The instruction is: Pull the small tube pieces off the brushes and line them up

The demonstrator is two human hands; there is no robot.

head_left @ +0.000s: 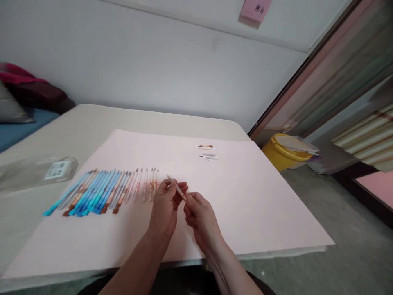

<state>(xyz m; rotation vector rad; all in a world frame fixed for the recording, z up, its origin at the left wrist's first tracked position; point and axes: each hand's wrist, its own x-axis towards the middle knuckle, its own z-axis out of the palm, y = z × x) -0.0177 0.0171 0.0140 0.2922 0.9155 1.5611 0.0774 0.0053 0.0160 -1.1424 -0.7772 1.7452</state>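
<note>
A slim, pale pen (pixel 177 188) is held up between the person's two hands, above the near half of the counter (pixel 166 112), about midway between its left and right edges, tilted with its upper end leaning toward the far left corner. The left hand (pixel 164 205) has it pinched between thumb and fingers, with some fingers loosely spread behind; the right hand (pixel 201 211) is closed around the lower end, thumb on top. Below them a pale pink sheet (pixel 260 196) covers most of the counter. Just left of the hands, from where I stand, I see a long row of pens (pixel 109 190) laid side by side toward the left edge, blue, brown and clear, with thinner pens (pixel 145 184) at the row's right end. Toward the far edge, right of the middle, lie a small brown-and-cream group (pixel 206 146) and, just nearer, some white pieces (pixel 209 156), too small to make out. A clear plastic bag (pixel 27 174) with a white label (pixel 57 169) rests by the left edge. Beyond the far right corner stands a yellow bucket (pixel 282 153).
</note>
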